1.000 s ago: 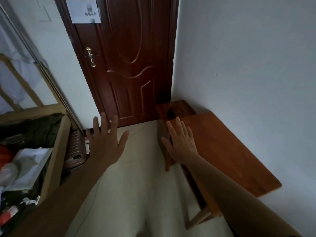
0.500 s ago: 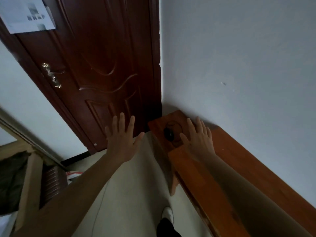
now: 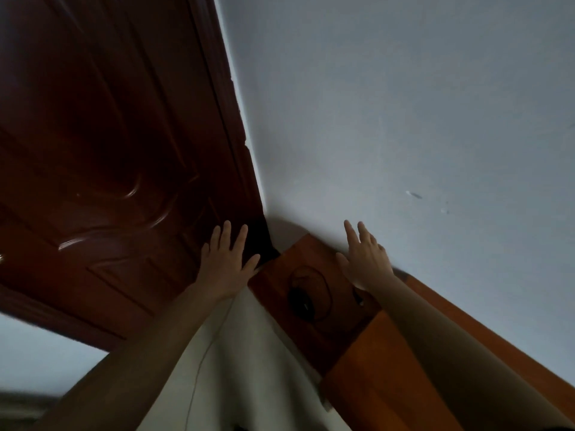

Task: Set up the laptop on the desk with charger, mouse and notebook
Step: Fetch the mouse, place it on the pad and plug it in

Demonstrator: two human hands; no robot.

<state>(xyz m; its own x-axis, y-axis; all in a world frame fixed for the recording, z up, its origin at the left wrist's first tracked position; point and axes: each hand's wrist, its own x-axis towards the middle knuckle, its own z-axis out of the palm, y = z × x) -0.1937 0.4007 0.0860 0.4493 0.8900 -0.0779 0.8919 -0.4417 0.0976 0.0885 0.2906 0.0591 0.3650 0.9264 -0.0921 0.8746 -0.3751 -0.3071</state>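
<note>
A black mouse (image 3: 301, 301) with its thin cable looped around it lies on a small dark wooden stool (image 3: 314, 262) in the room's corner. The orange-brown wooden desk (image 3: 382, 384) runs along the wall from the stool toward me. My right hand (image 3: 364, 259) is stretched out flat with fingers apart above the stool's far side, just right of the mouse, holding nothing. My left hand (image 3: 225, 259) is open too, fingers spread, in front of the door and left of the stool. No laptop, charger or notebook is in view.
A dark red-brown panelled door (image 3: 109, 169) fills the left. A pale grey wall (image 3: 404, 113) stands behind the stool and desk. A thin cable (image 3: 202, 362) trails over the light floor (image 3: 255, 368) between door and desk.
The view has swung up and closer to the corner. Both hands have reached further forward, the right one now over the stool beside the mouse. Bed and suitcase have left the view.
</note>
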